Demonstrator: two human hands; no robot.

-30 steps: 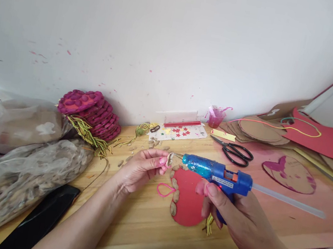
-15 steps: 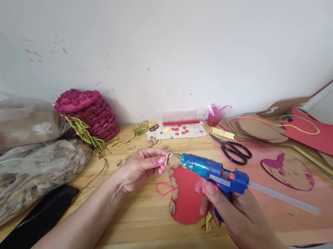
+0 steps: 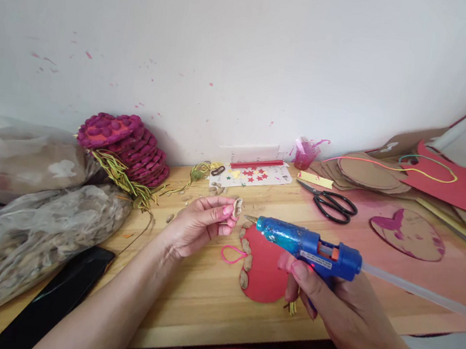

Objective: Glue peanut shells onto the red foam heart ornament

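Between the thumb and fingers of my left hand (image 3: pixel 203 221) is a peanut shell half (image 3: pixel 237 208), its hollow side turned to the right. My right hand (image 3: pixel 328 299) grips a blue glue gun (image 3: pixel 289 238) by its handle; a clear glue stick (image 3: pixel 414 287) sticks out of its back. The nozzle points left, a short gap from the shell. Below the gun lies a red heart-shaped piece (image 3: pixel 263 276), partly hidden by it and my right hand. Peanut shells (image 3: pixel 247 263) line its left edge, and a pink loop of cord (image 3: pixel 231 254) extends from there.
Plastic bags of peanut shells (image 3: pixel 54 240) stand left, by a stack of purple shell-covered pieces (image 3: pixel 126 149). At the back are star stickers (image 3: pixel 254 175), a pink-stained cup (image 3: pixel 305 155) and black scissors (image 3: pixel 334 205). Cardboard ovals (image 3: pixel 366 172) and a painted heart (image 3: pixel 409 235) lie right.
The glue gun's nozzle has drawn back to the right and slightly down, away from the shell. My left hand still pinches the shell, now a little higher. The view has shifted slightly.
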